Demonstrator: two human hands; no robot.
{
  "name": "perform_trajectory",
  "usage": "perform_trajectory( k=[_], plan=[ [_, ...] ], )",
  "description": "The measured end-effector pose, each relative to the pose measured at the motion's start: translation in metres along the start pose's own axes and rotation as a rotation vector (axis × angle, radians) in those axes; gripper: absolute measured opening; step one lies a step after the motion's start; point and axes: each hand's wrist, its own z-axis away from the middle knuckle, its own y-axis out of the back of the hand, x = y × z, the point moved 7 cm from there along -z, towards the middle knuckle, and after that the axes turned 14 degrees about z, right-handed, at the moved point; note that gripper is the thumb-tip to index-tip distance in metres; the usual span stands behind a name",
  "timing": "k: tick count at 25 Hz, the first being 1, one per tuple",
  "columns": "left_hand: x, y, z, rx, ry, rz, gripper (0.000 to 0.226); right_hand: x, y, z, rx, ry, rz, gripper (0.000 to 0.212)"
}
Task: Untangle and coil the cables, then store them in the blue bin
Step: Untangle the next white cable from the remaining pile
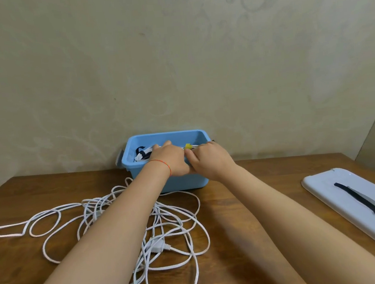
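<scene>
Partly done: both hands, left [172,159] and right [208,160], curled on a tied coil [188,146] in the bin [181,183]; white tangle [157,226] left on the surface [247,238].

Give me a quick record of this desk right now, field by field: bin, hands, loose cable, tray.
bin: blue bin at the wall, coiled white cables inside
left hand: over the bin on the coils
right hand: beside it, fingers curled on a coil with a yellow tie
loose cable: tangled white cable on the table
tray: white tray, black strap on it
</scene>
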Motion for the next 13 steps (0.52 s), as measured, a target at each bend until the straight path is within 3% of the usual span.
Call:
perform_trajectory(
  k=[6, 10, 11, 12, 13],
  plan=[
    [0.000, 0.001, 0.013, 0.148, -0.098, 0.113, 0.035, 0.017, 0.002, 0.014, 0.107, -0.091, -0.205, 0.037],
    [0.008, 0.019, 0.056, 0.398, -0.188, 0.295, 0.035, 0.027, 0.029, 0.049, 0.407, -0.305, -0.214, 0.018],
    [0.007, 0.025, 0.069, 0.474, -0.176, 0.338, 0.028, 0.025, 0.036, 0.059, 0.415, -0.349, -0.247, 0.015],
    [0.005, 0.028, 0.081, 0.512, -0.143, 0.368, 0.019, 0.021, 0.037, 0.063, 0.320, -0.365, -0.321, 0.015],
    [0.002, 0.028, 0.090, 0.503, -0.091, 0.391, 0.015, 0.010, 0.031, 0.066, 0.105, -0.359, -0.429, 0.019]
  ],
)
